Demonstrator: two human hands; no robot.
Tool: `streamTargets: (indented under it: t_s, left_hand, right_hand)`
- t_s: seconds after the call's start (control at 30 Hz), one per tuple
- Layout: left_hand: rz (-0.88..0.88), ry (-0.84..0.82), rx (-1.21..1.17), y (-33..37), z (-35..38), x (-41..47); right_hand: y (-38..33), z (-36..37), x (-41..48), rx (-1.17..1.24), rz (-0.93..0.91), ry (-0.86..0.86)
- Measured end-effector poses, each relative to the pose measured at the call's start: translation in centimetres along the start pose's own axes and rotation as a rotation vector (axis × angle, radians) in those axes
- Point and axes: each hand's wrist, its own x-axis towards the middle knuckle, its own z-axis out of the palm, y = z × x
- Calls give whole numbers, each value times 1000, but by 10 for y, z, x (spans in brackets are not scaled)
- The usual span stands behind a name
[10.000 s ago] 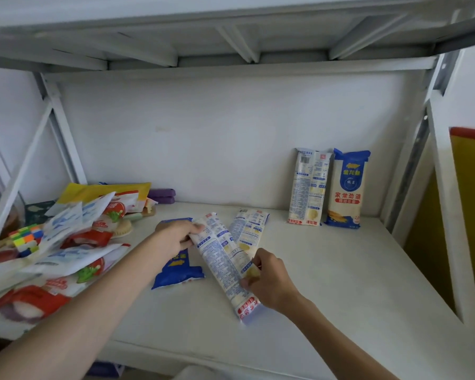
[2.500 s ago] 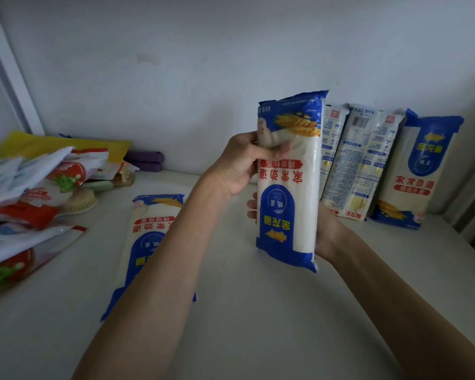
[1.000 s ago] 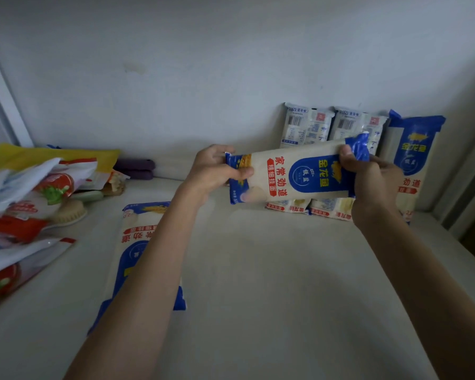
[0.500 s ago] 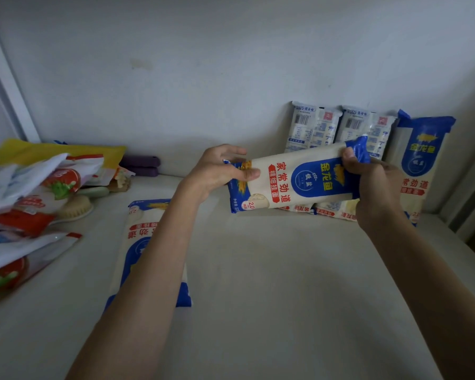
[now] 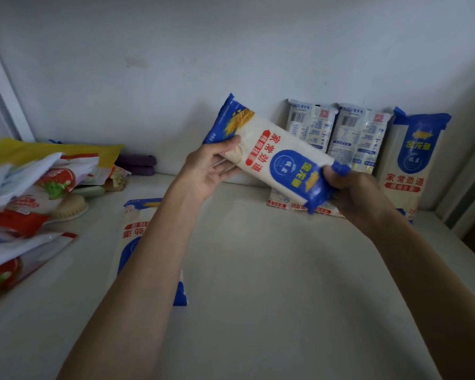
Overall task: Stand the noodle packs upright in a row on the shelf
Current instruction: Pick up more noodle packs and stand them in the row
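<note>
I hold a blue-and-white noodle pack (image 5: 272,154) tilted in the air above the shelf (image 5: 258,270). My left hand (image 5: 211,168) grips its upper left end and my right hand (image 5: 351,193) grips its lower right end. Behind it, three packs lean upright against the back wall: two pale blue-printed packs (image 5: 310,124) (image 5: 359,135) and a blue-and-white pack (image 5: 412,163) at the right. A further blue-and-white pack (image 5: 135,237) lies flat on the shelf, partly hidden under my left forearm.
A loose heap of red, white and yellow bags (image 5: 25,193) fills the shelf's left side, with a brush (image 5: 72,207) and purple items (image 5: 137,164) beside it. A white frame post (image 5: 6,86) stands at the left, a shelf upright (image 5: 466,187) at the right.
The held pack has swung from nearly level with its left end low to a slant with its left end raised and its right end lowered. My right hand dropped lower; both hands keep their grip.
</note>
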Motion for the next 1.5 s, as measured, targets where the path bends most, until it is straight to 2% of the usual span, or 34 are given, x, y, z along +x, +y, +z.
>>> streamTargets:
  t_s: [0.1, 0.2, 0.27, 0.33, 0.4, 0.47, 0.57, 0.63, 0.8, 0.93, 1.07, 1.23, 1.37, 1.5]
  left_hand:
    - [130, 87, -48, 7, 7, 0]
    - [261, 131, 23, 9, 16, -1]
    - [343, 121, 132, 6, 20, -1]
    - [388, 84, 205, 1, 18, 0]
    - [368, 13, 265, -3, 10, 2]
    - [265, -83, 418, -8, -4, 4]
    - [48, -200, 708, -19, -22, 4]
    - [22, -170, 832, -27, -27, 7]
    - [181, 160, 919, -46, -24, 21]
    - [300, 296, 904, -63, -22, 32]
    - [419, 297, 876, -69, -21, 38]
    - [504, 275, 847, -78, -18, 42]
    - [544, 247, 846, -82, -19, 45]
    - [538, 216, 862, -83, -19, 45]
  right_hand:
    - [7, -1, 0, -334, 56, -142]
    - [12, 16, -8, -508, 56, -259]
    - [19, 31, -13, -588, 14, -266]
    - [32, 46, -13, -649, -25, -172]
    - [47, 56, -8, -633, -30, -26]
    - [57, 64, 1, -566, -23, 91]
    - [67, 75, 16, -466, -26, 185]
    - [72, 84, 23, -415, -28, 213]
    - [77, 101, 37, -488, -109, 211]
    - [74, 112, 53, -784, -223, 267]
    - [65, 118, 60, -1004, -220, 331]
    - [60, 120, 54, -990, -149, 388]
    - [60, 129, 45, -1041, -56, 292]
    - [57, 131, 43, -942, -10, 260]
